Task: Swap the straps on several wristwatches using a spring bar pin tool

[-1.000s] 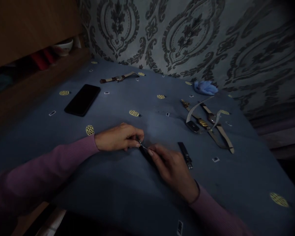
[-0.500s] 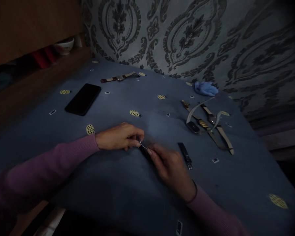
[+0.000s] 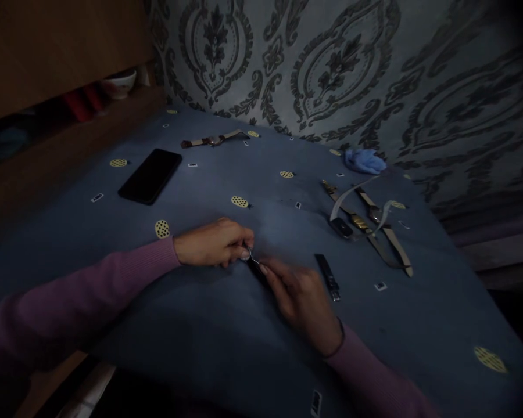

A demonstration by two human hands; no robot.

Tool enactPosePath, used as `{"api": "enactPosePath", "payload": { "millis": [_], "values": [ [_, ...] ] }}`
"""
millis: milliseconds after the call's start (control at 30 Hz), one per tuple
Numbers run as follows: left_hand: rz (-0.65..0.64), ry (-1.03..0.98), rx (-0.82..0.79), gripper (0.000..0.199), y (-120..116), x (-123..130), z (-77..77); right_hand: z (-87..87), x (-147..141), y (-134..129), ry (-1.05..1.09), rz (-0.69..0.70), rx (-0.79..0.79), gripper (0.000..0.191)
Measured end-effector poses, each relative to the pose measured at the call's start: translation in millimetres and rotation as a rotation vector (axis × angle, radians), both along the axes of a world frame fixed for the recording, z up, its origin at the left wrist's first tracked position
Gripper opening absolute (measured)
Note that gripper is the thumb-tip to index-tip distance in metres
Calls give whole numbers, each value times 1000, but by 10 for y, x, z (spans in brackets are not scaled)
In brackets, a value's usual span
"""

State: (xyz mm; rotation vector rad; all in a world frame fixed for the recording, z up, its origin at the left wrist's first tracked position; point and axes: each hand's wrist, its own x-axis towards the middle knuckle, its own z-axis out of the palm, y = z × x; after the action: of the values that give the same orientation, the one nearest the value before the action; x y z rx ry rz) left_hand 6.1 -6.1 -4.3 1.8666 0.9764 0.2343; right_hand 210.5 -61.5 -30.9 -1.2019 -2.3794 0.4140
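My left hand (image 3: pixel 218 241) is closed in a pinch on a small watch (image 3: pixel 246 253), most of it hidden by the fingers. From it a black strap (image 3: pixel 258 273) runs down toward my right hand (image 3: pixel 307 299). The right fingers are closed around a thin shiny metal tool (image 3: pixel 254 260) whose tip meets the watch beside the left fingertips. Its exact kind is too small to make out. To the right of my right hand lies a separate black strap piece (image 3: pixel 326 273) with a metal buckle.
Several watches lie at the right, among them a gold-coloured one (image 3: pixel 358 221) and a dark-faced one (image 3: pixel 341 227). A crumpled blue cloth (image 3: pixel 365 161) sits behind them. At the left is a black phone (image 3: pixel 150 176); another watch (image 3: pixel 213 140) lies near the patterned wall (image 3: pixel 272 55).
Both hands stay almost where they were, with the tool's tip still at the watch. My right hand has shifted very slightly left. The whole view has moved a little.
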Motion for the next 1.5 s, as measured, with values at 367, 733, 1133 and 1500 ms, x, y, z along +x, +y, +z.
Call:
{"api": "enactPosePath", "payload": {
  "millis": [367, 733, 1133, 1500],
  "values": [
    [68, -82, -81, 6, -7, 0, -47, -32, 0, 13, -126, 2, 65, 37],
    [80, -117, -95, 4, -8, -7, -63, -104, -8, -8, -207, -64, 84, 43],
    [-21, -30, 43, 5, -13, -16, -10, -48, -77, -41, -220, -68, 177, 41],
    [-141, 16, 239, 11, -3, -30, 54, -40, -60, -43, -256, -54, 138, 42]
  ]
}}
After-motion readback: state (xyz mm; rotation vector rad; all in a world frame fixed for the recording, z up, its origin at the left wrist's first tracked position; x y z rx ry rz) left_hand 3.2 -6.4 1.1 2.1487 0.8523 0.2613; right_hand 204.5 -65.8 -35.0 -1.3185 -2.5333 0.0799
